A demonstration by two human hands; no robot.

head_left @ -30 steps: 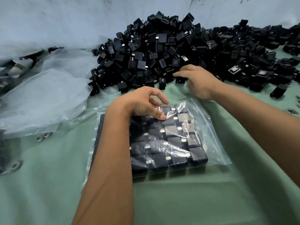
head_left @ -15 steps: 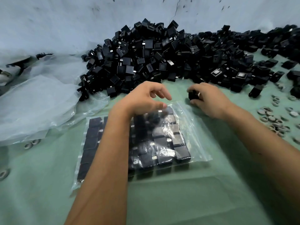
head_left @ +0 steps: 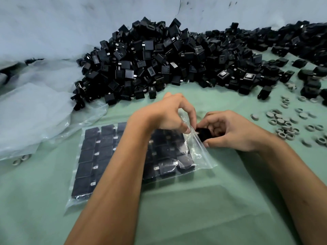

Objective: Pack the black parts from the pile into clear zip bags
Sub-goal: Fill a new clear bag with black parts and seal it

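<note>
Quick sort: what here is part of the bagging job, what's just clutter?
In the job:
- zip bag, rows of parts inside
- black part in right hand
- left hand pinching the bag mouth
- pile of black parts

Lying about:
- grey rings
- loose plastic sheeting

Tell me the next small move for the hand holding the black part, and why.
Probably slide the black part leftward through the bag's mouth into the gap beside the packed rows. The right hand grips it right at the opening, the left hand pinches the clear zip bag edge up to hold it open, and the rows inside stop short of that corner.
</note>
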